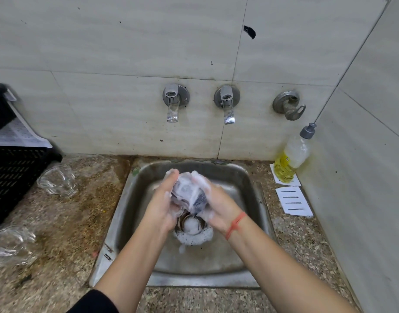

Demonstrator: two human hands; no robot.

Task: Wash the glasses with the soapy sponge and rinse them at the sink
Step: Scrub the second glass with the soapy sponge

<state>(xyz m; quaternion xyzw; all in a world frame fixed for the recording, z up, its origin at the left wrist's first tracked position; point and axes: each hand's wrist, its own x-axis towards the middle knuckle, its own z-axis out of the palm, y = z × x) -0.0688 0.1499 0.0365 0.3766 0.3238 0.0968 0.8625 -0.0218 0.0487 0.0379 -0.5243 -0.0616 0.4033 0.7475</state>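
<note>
Lathering the glass (185, 191), both hands hold it in the air over the sink (135, 199), above the drain, thick with foam. The left grip (164, 199) curls round its left side. The right grip (216, 204) wraps the other side with its fingers bent over the top, and a dark patch under them is likely the sponge (199, 199). Judging by the suds, the glass is very slippery. It is probably light, rigid and thin, so a drop onto the steel could chip or shatter it. It is best held round the body with a full palm, not pinched at the rim. Spare glasses (57, 180) lie on the table (81, 222) to the left.
</note>
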